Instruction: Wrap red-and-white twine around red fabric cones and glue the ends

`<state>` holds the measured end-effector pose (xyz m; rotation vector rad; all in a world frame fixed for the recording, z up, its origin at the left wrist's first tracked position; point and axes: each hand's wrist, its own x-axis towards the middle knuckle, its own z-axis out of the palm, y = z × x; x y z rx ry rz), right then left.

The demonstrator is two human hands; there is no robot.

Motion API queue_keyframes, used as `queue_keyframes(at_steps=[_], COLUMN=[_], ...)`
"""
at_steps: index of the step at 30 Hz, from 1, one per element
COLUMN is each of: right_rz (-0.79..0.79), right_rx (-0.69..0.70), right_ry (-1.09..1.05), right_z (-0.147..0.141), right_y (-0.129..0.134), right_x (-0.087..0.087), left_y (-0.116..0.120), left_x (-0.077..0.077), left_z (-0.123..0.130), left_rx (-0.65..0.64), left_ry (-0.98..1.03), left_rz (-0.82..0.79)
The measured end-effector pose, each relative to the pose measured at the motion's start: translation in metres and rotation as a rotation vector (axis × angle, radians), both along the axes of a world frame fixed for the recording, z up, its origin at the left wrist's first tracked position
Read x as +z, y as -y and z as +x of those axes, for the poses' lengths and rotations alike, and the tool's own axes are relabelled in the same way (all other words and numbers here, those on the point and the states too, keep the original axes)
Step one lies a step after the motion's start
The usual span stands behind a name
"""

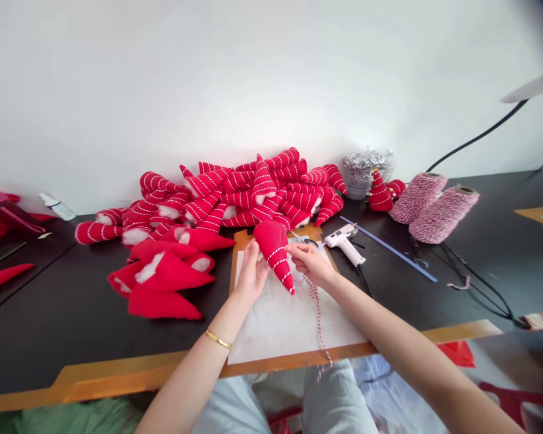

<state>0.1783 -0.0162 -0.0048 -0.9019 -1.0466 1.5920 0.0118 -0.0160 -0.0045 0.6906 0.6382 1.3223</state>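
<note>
A stuffed red felt cone [271, 241] is held over the white sheet [276, 325], its tip pointing down toward me. Red-and-white twine spirals round its lower part, while the wide end is bare. My left hand [252, 274] grips the cone from the left side, fingers partly behind it. At the cone's right side my right hand [310, 262] pinches the twine against or close to the felt. From there a loose length of twine [319, 313] hangs over the table's front edge. Dark-handled scissors [308, 241] lie partly hidden behind my right hand.
A white glue gun [346, 243] lies to the right, near a blue strip [389, 248]. Behind are piled twine-wrapped cones [262, 187]; plain red cones [167, 283] lie left. Two twine spools [446, 211], a decorated cone [380, 193] and a tinsel-filled container [359, 175] stand at right.
</note>
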Motion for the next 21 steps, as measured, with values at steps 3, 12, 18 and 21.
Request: queue_keyframes(at_steps=[3,12,18,21], right_rz=[-0.032,-0.055,-0.060,-0.004], right_rx=[0.034,0.159,0.149,0.084], right_ry=[-0.013,-0.121,-0.128,-0.054], right_z=[0.0015,0.0052,0.0077,0.0056], right_y=[-0.0018,-0.0020,-0.0035,-0.0025], right_x=[-0.0003,0.0003,0.0028,0.0028], left_y=[-0.0020,0.0001,-0.0015,-0.0018], left_x=[-0.0032,-0.0014,-0.0003,-0.0019], left_z=[-0.0009,-0.0045,-0.0052,-0.0031], left_rx=[0.086,-0.011,0.003,0.108], left_ry=[-0.093,-0.164,-0.235,-0.283], left_rz=[0.074,0.150,0.177,0.199])
